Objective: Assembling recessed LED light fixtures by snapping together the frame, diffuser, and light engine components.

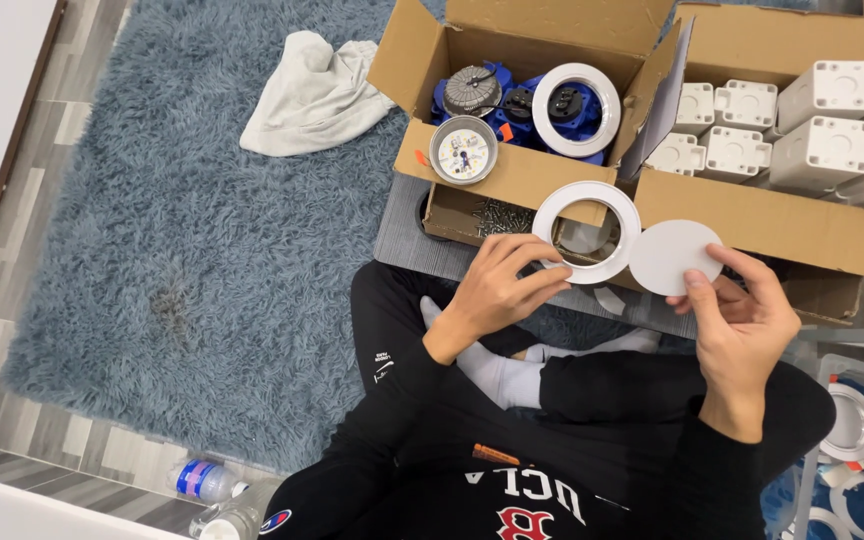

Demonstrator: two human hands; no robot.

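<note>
L hand [497,290] pinches white trim ring [586,232] by lower rim, R hand [742,315] grips white round disc [674,257] edge-on beside it, both over lap, 2 pcs held apart w/ faces visible, above parts box [512,170].

I have a single view, from a camera on the person's head, looking almost straight down and close over the left hand [497,295], right hand [742,320] and crossed legs, reaching the open cardboard boxes [752,215] and blue rug [202,220].
</note>
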